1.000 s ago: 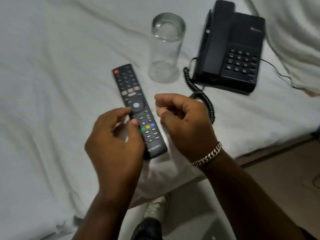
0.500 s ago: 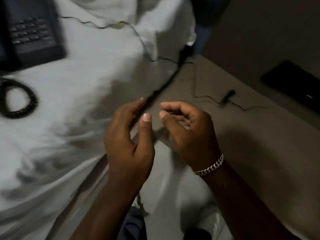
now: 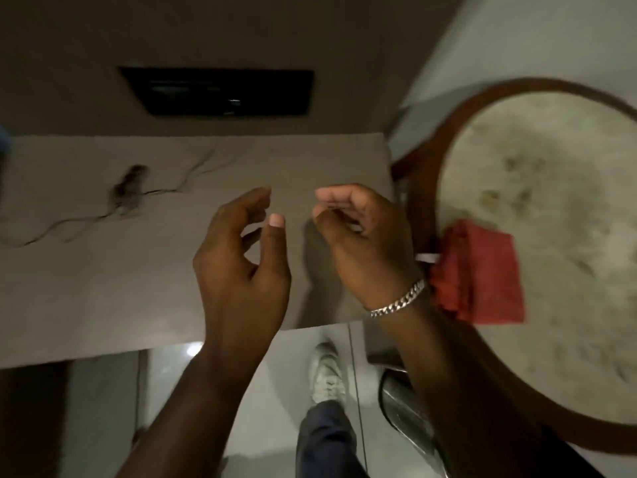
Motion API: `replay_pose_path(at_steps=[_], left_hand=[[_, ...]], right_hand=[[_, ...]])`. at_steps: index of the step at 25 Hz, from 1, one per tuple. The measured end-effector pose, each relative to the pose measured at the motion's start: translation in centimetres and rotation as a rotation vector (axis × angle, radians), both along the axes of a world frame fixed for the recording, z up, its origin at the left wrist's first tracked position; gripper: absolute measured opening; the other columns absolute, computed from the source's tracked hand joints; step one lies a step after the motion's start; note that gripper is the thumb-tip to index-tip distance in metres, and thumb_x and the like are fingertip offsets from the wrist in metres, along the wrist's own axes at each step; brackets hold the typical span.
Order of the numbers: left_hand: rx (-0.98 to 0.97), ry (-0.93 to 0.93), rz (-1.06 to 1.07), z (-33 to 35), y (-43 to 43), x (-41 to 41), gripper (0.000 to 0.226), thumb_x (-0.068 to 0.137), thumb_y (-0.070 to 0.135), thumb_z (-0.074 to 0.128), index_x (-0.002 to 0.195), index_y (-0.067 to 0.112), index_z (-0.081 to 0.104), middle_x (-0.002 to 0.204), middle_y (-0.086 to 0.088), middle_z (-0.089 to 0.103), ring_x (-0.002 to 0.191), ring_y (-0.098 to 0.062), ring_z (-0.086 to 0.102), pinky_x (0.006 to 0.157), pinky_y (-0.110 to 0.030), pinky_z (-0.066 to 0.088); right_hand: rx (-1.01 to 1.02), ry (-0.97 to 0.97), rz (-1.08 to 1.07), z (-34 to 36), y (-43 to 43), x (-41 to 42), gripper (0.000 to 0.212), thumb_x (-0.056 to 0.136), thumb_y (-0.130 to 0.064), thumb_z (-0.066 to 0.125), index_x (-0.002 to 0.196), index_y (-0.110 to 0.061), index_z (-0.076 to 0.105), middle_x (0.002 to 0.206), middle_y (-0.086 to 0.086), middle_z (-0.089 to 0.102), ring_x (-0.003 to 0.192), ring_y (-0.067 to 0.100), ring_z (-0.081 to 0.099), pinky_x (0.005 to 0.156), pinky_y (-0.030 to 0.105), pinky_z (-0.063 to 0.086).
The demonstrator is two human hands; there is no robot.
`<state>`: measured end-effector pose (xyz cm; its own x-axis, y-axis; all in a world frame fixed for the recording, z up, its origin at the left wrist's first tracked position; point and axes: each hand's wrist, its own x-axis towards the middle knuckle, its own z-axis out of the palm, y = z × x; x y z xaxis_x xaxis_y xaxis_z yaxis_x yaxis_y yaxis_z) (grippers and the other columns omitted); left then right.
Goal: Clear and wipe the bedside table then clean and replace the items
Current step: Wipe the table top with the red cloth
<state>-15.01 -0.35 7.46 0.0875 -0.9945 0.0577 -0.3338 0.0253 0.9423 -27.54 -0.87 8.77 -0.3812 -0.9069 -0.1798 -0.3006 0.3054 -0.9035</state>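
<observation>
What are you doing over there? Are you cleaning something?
A person stands at a bedside table with both hands raised over it. The left hand and the right hand hold nothing. The tabletop is nearly bare, with only a thin cable lying on it. A folded red cloth sits on the round chair seat just to the right, close by the right hand, so wiping looks likely next, but the cloth is untouched for now.

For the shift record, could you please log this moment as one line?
left hand: empty, open | right hand: empty, curled | bedside table: only cable | red cloth: on round chair
</observation>
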Motion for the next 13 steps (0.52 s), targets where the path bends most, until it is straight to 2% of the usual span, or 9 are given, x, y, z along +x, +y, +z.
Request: replay_pose_path(at_steps=[2, 5, 6, 7, 8, 10, 11, 13], left_hand=[[0.053, 0.068, -0.136, -0.4, 0.1, -5.8, 0.035, 0.092, 0.021, 0.056, 0.124, 0.01, 0.059, 0.114, 0.003, 0.065, 0.105, 0.0, 0.061, 0.085, -0.012, 0.049], [0.199, 0.086, -0.376, -1.2, 0.7, -12.9, 0.033, 0.09, 0.024, 0.062, 0.122, 0.029, 0.055, 0.107, 0.019, 0.061, 0.101, 0.009, 0.059, 0.077, -0.004, 0.047], [0.234, 0.058, -0.463, -1.5, 1.2, -14.7, 0.031, 0.091, 0.025, 0.064, 0.119, 0.035, 0.054, 0.104, 0.023, 0.059, 0.099, 0.013, 0.057, 0.075, -0.004, 0.047], [0.255, 0.025, -0.527, -1.9, 1.6, -16.4, 0.031, 0.091, 0.027, 0.065, 0.117, 0.039, 0.054, 0.102, 0.025, 0.057, 0.098, 0.013, 0.057, 0.075, -0.006, 0.049], [0.263, -0.014, -0.554, -2.1, 2.0, -17.5, 0.032, 0.09, 0.028, 0.066, 0.118, 0.04, 0.054, 0.1, 0.026, 0.055, 0.099, 0.008, 0.058, 0.078, -0.012, 0.051], [0.252, -0.097, -0.532, -2.6, 2.2, -18.9, 0.038, 0.088, 0.025, 0.068, 0.121, 0.038, 0.054, 0.1, 0.028, 0.048, 0.1, 0.0, 0.054, 0.089, -0.018, 0.047], [0.257, -0.103, -0.505, -2.8, 2.1, -19.2, 0.041, 0.087, 0.019, 0.067, 0.123, 0.033, 0.056, 0.1, 0.028, 0.047, 0.098, 0.001, 0.053, 0.09, -0.013, 0.043], [0.3, -0.03, -0.459, -3.2, 1.8, -19.1, 0.042, 0.085, 0.01, 0.065, 0.124, 0.024, 0.059, 0.106, 0.02, 0.056, 0.098, 0.004, 0.056, 0.089, -0.006, 0.044]], right_hand=[[-0.006, 0.071, -0.097, -0.3, 1.1, -5.9, 0.017, 0.086, -0.012, 0.066, 0.101, -0.019, 0.069, 0.102, -0.003, 0.073, 0.092, 0.007, 0.068, 0.083, 0.02, 0.053], [-0.059, 0.331, -0.222, -1.0, 3.3, -13.2, 0.021, 0.083, -0.01, 0.062, 0.101, -0.016, 0.07, 0.099, -0.003, 0.073, 0.089, 0.007, 0.066, 0.081, 0.015, 0.051], [-0.06, 0.413, -0.236, -1.4, 4.2, -15.1, 0.023, 0.081, -0.009, 0.06, 0.101, -0.015, 0.07, 0.1, -0.001, 0.073, 0.091, 0.01, 0.066, 0.082, 0.019, 0.053], [-0.025, 0.484, -0.229, -2.3, 5.2, -16.8, 0.026, 0.08, -0.01, 0.057, 0.103, -0.015, 0.069, 0.105, 0.001, 0.072, 0.096, 0.016, 0.066, 0.086, 0.029, 0.054], [0.049, 0.546, -0.199, -3.2, 6.2, -17.8, 0.029, 0.081, -0.015, 0.054, 0.106, -0.017, 0.067, 0.112, 0.003, 0.07, 0.104, 0.022, 0.063, 0.089, 0.04, 0.053], [0.226, 0.639, -0.137, -5.0, 7.9, -18.7, 0.031, 0.088, -0.03, 0.047, 0.114, -0.024, 0.062, 0.13, 0.003, 0.059, 0.117, 0.028, 0.053, 0.094, 0.051, 0.047], [0.261, 0.673, -0.11, -5.7, 8.4, -18.5, 0.035, 0.091, -0.037, 0.041, 0.118, -0.026, 0.061, 0.136, 0.003, 0.055, 0.12, 0.03, 0.05, 0.095, 0.052, 0.045], [0.219, 0.691, -0.082, -6.6, 8.3, -17.2, 0.046, 0.091, -0.046, 0.034, 0.121, -0.024, 0.061, 0.139, 0.007, 0.054, 0.118, 0.034, 0.052, 0.094, 0.044, 0.044]])
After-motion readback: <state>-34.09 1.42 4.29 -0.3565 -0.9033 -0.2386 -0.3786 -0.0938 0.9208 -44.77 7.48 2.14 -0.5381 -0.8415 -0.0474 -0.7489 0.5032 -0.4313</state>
